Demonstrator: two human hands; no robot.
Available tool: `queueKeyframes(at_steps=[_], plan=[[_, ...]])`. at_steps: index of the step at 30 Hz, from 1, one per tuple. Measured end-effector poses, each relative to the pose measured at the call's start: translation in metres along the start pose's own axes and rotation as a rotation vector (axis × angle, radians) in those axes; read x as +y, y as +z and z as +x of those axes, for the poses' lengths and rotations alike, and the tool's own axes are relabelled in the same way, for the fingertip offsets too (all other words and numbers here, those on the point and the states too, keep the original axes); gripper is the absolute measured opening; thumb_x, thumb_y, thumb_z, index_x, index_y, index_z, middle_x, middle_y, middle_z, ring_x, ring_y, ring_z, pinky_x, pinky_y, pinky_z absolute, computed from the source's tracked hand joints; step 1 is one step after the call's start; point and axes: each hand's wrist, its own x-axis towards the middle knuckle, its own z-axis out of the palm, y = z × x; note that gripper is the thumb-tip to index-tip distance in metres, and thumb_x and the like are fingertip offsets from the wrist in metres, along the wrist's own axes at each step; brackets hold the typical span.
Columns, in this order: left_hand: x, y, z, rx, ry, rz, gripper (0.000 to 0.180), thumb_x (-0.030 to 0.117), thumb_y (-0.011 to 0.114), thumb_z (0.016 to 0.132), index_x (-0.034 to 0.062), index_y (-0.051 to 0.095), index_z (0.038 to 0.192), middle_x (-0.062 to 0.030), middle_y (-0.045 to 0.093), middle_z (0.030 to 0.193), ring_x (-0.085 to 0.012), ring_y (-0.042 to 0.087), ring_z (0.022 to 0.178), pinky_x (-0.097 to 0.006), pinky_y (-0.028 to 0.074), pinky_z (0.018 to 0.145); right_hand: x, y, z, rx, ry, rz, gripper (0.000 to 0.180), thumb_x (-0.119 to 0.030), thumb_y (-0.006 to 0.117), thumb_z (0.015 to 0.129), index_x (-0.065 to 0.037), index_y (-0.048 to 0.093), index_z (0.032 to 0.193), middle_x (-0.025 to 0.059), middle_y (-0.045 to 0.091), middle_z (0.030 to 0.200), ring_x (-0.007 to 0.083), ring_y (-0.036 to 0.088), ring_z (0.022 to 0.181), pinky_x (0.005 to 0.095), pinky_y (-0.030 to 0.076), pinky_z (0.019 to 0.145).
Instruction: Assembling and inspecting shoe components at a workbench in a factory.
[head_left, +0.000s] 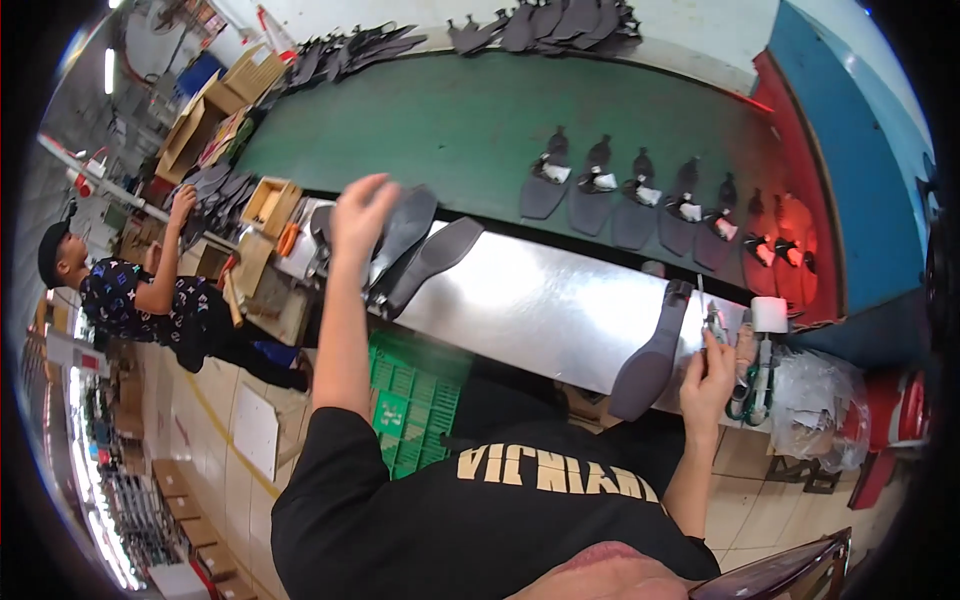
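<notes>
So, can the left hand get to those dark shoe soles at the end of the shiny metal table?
Probably yes: the left hand looks empty and is right by the shoe soles, with nothing seen blocking the way.

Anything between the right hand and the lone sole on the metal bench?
Nothing visible. The sole lies just left of the right hand; only bare bench shows between them.

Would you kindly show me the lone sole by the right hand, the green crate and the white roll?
Lone sole [653, 358]: head view, on its middle.
Green crate [408, 425]: head view, its slats.
White roll [769, 315]: head view, its side.
</notes>
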Motion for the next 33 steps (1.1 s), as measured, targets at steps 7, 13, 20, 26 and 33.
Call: queueKeyframes(at_steps=[7, 13, 20, 26, 33], plan=[[0.037, 0.227, 0.042, -0.308, 0.156, -0.042, 0.063, 0.041, 0.071, 0.082, 0.0056, 0.058, 0.133, -0.0205, 0.053, 0.140, -0.0361, 0.049, 0.131, -0.043, 0.039, 0.107, 0.019, 0.009, -0.004, 0.035, 0.000, -0.155, 0.032, -0.001, 0.064, 0.079, -0.002, 0.065, 0.111, 0.0132, 0.058, 0.084, 0.0317, 0.057, 0.081, 0.0412, 0.047, 0.076], [0.021, 0.260, 0.042, -0.198, 0.313, 0.086, 0.034, 0.034, 0.068, 0.088, 0.0076, 0.067, 0.109, -0.0233, 0.060, 0.128, -0.0391, 0.051, 0.126, -0.043, 0.038, 0.107, 0.004, 0.000, -0.011, -0.020, 0.023, -0.117, 0.051, -0.004, 0.067, 0.078, -0.005, 0.058, 0.128, 0.0163, 0.054, 0.107, 0.0357, 0.053, 0.101, 0.0432, 0.044, 0.089], [0.036, 0.256, -0.005, 0.036, 0.415, 0.025, 0.023, 0.013, 0.074, 0.076, 0.0077, 0.070, 0.099, -0.0126, 0.065, 0.101, -0.0315, 0.063, 0.095, -0.040, 0.050, 0.087, -0.023, -0.015, -0.009, 0.142, -0.023, -0.044, 0.046, 0.001, 0.065, 0.078, -0.002, 0.062, 0.123, 0.0166, 0.053, 0.113, 0.0336, 0.052, 0.104, 0.0407, 0.043, 0.090], [0.116, 0.180, -0.032, 0.026, 0.196, -0.635, 0.025, -0.002, 0.071, 0.080, 0.0013, 0.072, 0.104, -0.0065, 0.065, 0.110, -0.0131, 0.063, 0.089, -0.027, 0.051, 0.078, -0.058, -0.030, -0.014, 0.086, 0.015, 0.468, 0.024, 0.003, 0.062, 0.084, 0.003, 0.065, 0.108, 0.0126, 0.059, 0.102, 0.0213, 0.058, 0.091, 0.0302, 0.046, 0.082], [0.163, 0.094, -0.178, -0.923, -0.453, -1.112, 0.029, -0.004, 0.069, 0.081, -0.0006, 0.069, 0.110, -0.0153, 0.067, 0.119, -0.0182, 0.066, 0.101, -0.033, 0.051, 0.093, -0.087, 0.003, 0.004, -0.332, 0.313, 1.700, 0.040, -0.018, 0.071, 0.086, 0.002, 0.056, 0.118, 0.0165, 0.062, 0.118, 0.0286, 0.060, 0.115, 0.0413, 0.043, 0.103]])
